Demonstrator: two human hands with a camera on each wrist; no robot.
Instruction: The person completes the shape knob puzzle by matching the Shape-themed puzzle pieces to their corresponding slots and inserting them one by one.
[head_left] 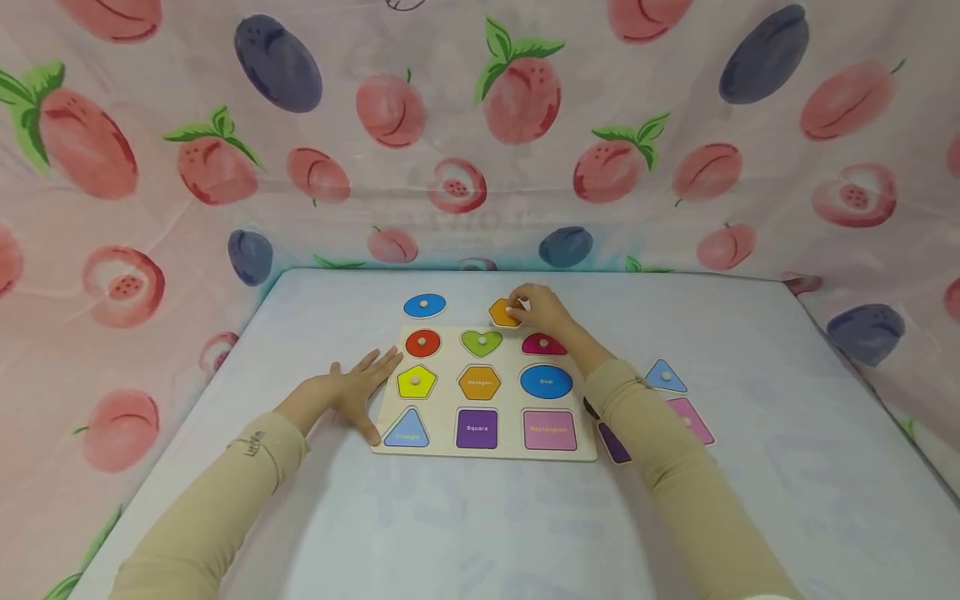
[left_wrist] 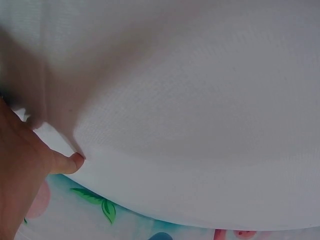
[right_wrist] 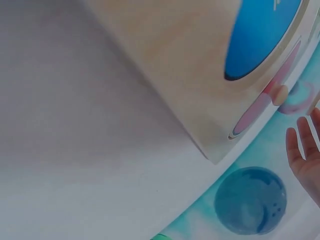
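Note:
A wooden shape puzzle board (head_left: 442,408) lies on the table, with coloured shape slots in three rows. My right hand (head_left: 546,310) pinches the knob of an orange hexagon piece (head_left: 503,312) just beyond the board's far edge. Spread along the board's left edge, my left hand (head_left: 354,392) rests with straight fingers. Seated in the board are a red circle (head_left: 423,343), a green heart (head_left: 482,342), a crimson half circle (head_left: 543,343) and a yellow pentagon (head_left: 416,382). The hexagon, oval, triangle, square and rectangle slots show no knobs.
A blue oval piece (head_left: 424,306) lies behind the board. To the right are a light blue triangle (head_left: 665,376), a pink piece (head_left: 690,420) and a purple piece (head_left: 614,444), partly behind my right forearm. A fruit-patterned cloth (head_left: 480,208) stands around the white table (head_left: 480,525).

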